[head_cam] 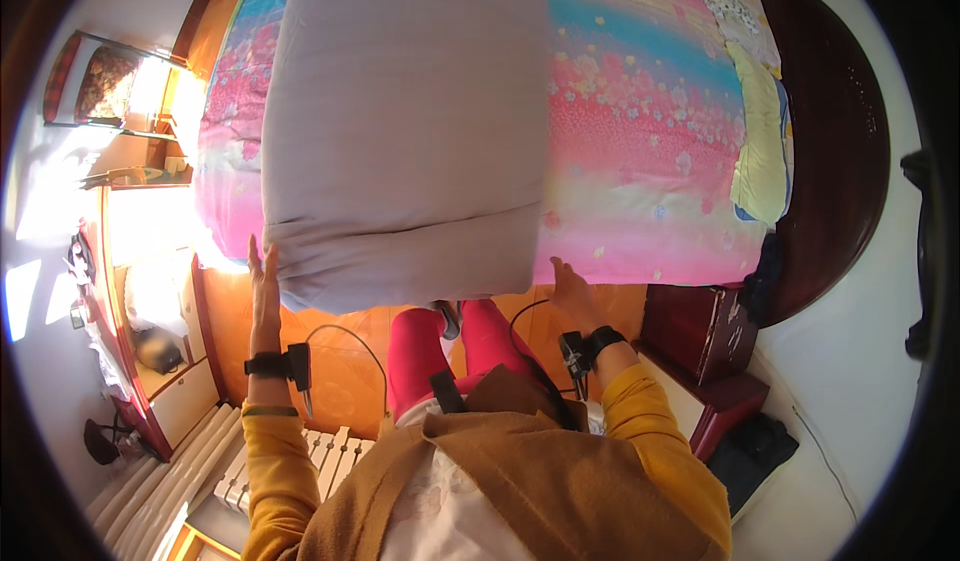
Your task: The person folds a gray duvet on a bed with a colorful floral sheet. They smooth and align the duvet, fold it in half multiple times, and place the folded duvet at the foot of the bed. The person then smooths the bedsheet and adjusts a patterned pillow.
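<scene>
A grey folded quilt [409,125] lies lengthwise across a bed on a pink, blue and yellow floral bedspread [637,141], its near end creased and hanging at the bed's edge. My left hand [264,283] is upright, fingers extended, at the left side of the quilt's near end; whether it touches the cloth I cannot tell. My right hand [571,291] is just right of the quilt's near right corner, thumb and fingers apart, holding nothing. Both wrists wear black straps with small devices and cables.
At the bed's right end are a yellow-green pillow [756,141] and a dark wooden headboard [832,133]. A dark red bedside cabinet [694,332] stands at the right, a white radiator [337,452] at lower left. A cabinet with a mirror [161,321] is on the left.
</scene>
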`<state>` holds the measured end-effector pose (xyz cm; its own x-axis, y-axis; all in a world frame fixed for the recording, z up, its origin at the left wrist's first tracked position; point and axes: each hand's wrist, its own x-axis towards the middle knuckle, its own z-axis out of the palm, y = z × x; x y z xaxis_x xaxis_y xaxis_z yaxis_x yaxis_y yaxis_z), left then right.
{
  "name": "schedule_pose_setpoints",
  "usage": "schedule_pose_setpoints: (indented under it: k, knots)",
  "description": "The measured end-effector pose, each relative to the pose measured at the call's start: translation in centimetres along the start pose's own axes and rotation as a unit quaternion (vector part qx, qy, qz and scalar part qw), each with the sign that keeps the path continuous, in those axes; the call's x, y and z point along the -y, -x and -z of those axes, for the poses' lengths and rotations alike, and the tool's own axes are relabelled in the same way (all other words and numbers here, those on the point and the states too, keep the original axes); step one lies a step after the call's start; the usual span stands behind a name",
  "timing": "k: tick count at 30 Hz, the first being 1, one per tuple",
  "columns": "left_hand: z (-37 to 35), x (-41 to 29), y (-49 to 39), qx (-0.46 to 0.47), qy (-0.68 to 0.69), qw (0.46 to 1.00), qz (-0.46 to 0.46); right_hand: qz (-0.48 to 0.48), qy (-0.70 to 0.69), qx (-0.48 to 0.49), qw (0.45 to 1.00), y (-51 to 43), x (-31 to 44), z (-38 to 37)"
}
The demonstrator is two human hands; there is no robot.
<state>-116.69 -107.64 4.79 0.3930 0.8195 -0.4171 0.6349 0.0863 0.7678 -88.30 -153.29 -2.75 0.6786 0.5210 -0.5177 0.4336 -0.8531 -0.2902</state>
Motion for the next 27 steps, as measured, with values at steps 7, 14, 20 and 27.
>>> schedule_pose_setpoints:
  k: [7,14,20,27]
  knots:
    - [-4.2,2.9,-5.5,0.011,-0.264,0.964,-0.042,0.087,-0.124,-0.067,0.986,-1.3,4.3,-1.9]
    - [-1.7,3.1,-10.7,0.222,-0.320,0.920,0.034,-0.099,-0.115,0.111,0.982,6.6,5.4,-6.2]
    - [8.0,-5.8,-17.0,0.199,-0.071,0.975,0.070,-0.136,-0.086,0.158,0.974,-1.4,1.5,-3.4]
    - [0.0,-4.0,-28.0,0.329,-0.014,0.936,-0.123,-0.153,-0.551,-0.100,0.814,-12.6,7.8,5.1]
